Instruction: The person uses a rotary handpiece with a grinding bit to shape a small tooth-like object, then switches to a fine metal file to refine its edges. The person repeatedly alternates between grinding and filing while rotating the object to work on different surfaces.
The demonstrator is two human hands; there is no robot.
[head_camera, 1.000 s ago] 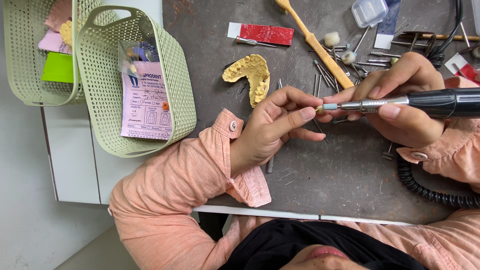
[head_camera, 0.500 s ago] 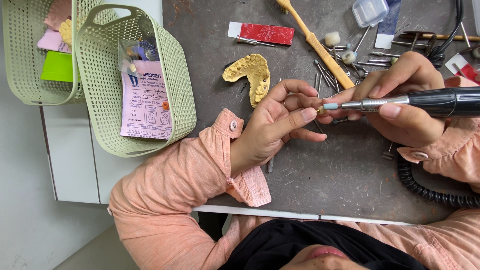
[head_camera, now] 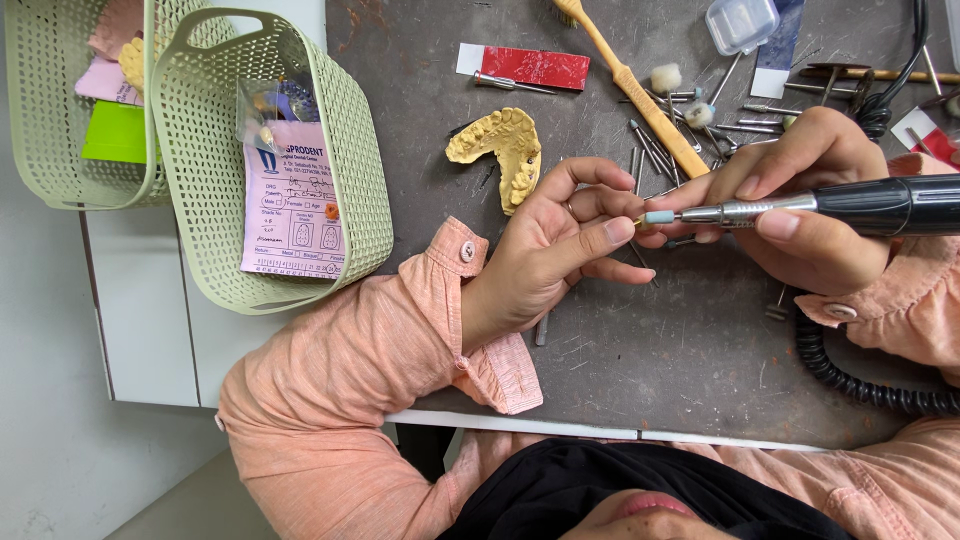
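My right hand (head_camera: 800,205) grips a black and silver rotary handpiece (head_camera: 850,205) like a pen. Its small pale blue grinding tip (head_camera: 659,217) touches a tiny piece pinched between the thumb and fingers of my left hand (head_camera: 555,245). The piece itself is too small to make out. Both hands hover over a dark grey worktop (head_camera: 650,350). A yellow plaster cast of teeth (head_camera: 505,150) lies just beyond my left hand. Both sleeves are peach-coloured.
Two pale green perforated baskets (head_camera: 350,130) stand at the left; the nearer one holds a pink paper form (head_camera: 290,200). Several burs and metal tools (head_camera: 700,120), a wooden-handled brush (head_camera: 640,90), a red strip (head_camera: 535,68) and a clear small box (head_camera: 741,22) lie behind. A coiled black cable (head_camera: 860,385) runs right.
My left fingers have shifted slightly around the pinched piece. The handpiece tip stays against it, and nothing else has moved.
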